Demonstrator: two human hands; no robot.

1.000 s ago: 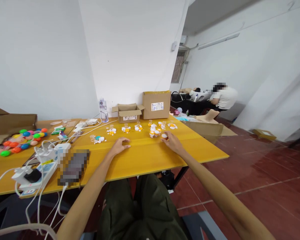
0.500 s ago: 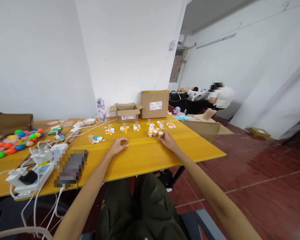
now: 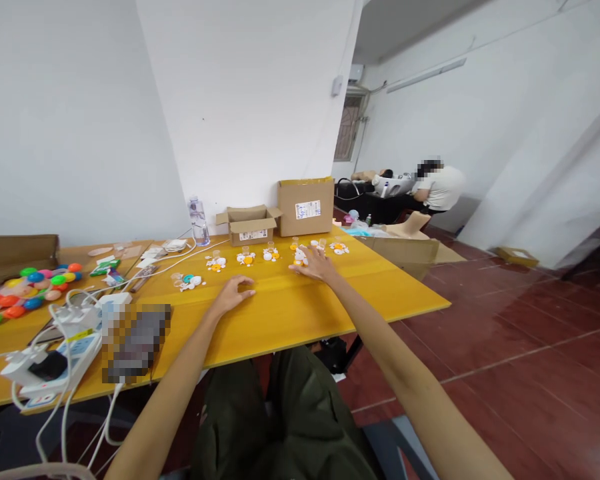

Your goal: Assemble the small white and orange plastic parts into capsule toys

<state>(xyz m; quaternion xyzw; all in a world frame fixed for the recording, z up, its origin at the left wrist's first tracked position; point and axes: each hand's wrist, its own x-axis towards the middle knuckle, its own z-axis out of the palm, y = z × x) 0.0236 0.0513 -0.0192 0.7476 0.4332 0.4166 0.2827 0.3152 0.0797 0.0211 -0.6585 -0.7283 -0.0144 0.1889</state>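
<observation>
My left hand [image 3: 234, 294] rests on the yellow table [image 3: 275, 313] with curved fingers and thumb apart, holding nothing. My right hand [image 3: 316, 265] reaches over a cluster of small white and orange plastic parts [image 3: 299, 257], its fingers spread and partly hiding them. Whether its fingertips touch the parts I cannot tell. Similar small piles with clear cups lie in a row behind my hands: white and orange parts [image 3: 217, 264], more orange and white parts [image 3: 247, 259], and others farther right [image 3: 339, 247]. At the left end is a pile with a teal piece [image 3: 188, 279].
An open carton [image 3: 251, 235] and a taller box [image 3: 307, 212] stand by the wall, beside a water bottle [image 3: 198, 223]. To the left are colourful balls [image 3: 33, 287], a power strip [image 3: 80, 353] with cables, and a blurred dark device [image 3: 139, 341]. A person [image 3: 443, 189] sits in the background.
My right hand has moved forward and left over the white and orange parts, its fingers spreading. My left hand stays about where it was; the view has shifted slightly.
</observation>
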